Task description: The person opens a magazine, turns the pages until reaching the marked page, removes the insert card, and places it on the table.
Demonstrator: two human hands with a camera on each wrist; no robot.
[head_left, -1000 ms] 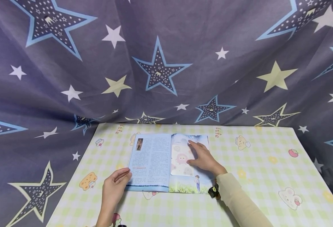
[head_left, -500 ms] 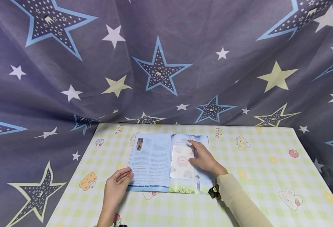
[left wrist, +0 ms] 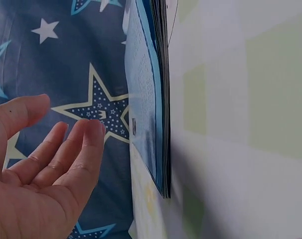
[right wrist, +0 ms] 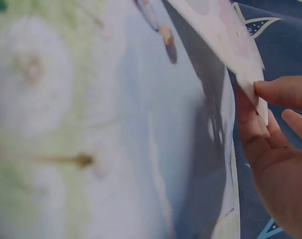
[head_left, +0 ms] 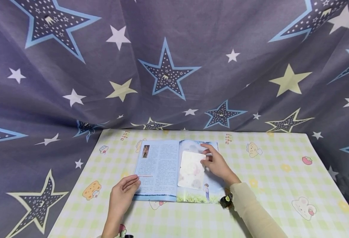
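Observation:
A magazine [head_left: 159,172] lies open on the table, text on its left page and a sky-and-grass picture on its right. Over the right page is a white card [head_left: 189,175] with rounded corners and pale cartoon prints. My right hand [head_left: 219,165] pinches the card's right edge between thumb and fingers; in the right wrist view the card [right wrist: 235,45] is tilted off the page and casts a shadow. Beside the magazine's lower left edge is my left hand [head_left: 122,195]. The left wrist view has that hand's fingers [left wrist: 83,159] loosely bent, holding nothing, apart from the magazine [left wrist: 143,89].
A green-and-white checked cloth [head_left: 266,198] with cartoon prints covers the table. Behind it hangs a dark curtain [head_left: 192,49] with star patterns. A dark band [head_left: 226,200] is around the right wrist.
The card has come up off the page at its right edge and tilted, its lower edge shifting toward me. My right hand has moved slightly up and right with it. The left hand barely moved.

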